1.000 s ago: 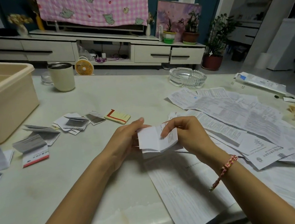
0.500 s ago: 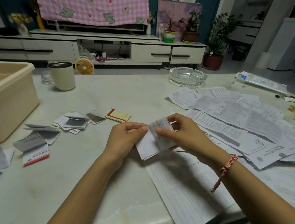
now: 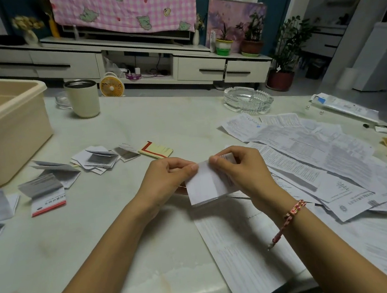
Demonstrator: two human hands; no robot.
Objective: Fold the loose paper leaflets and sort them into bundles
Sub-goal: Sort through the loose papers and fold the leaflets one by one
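A small folded white leaflet (image 3: 205, 183) is held just above the table in front of me. My left hand (image 3: 167, 178) pinches its upper left edge, and my right hand (image 3: 241, 169) pinches its upper right edge with curled fingers. Loose unfolded leaflets (image 3: 308, 147) are spread over the table to the right, and one long sheet (image 3: 242, 249) lies under my right forearm. Folded leaflets (image 3: 97, 158) sit in small bundles to the left, among them a yellow and red one (image 3: 156, 149) and a red-edged one (image 3: 48, 201).
A beige plastic tub (image 3: 5, 129) stands at the far left, with a cream cup (image 3: 82, 98) behind it. A glass ashtray (image 3: 247, 100) sits at the back right, and a flat white packet (image 3: 342, 105) lies near the table's (image 3: 152, 259) right edge.
The leaflet has been folded flatter and turned, its blank side now facing me. Both hands shifted slightly as they pressed the fold; the rest of the table is unchanged.
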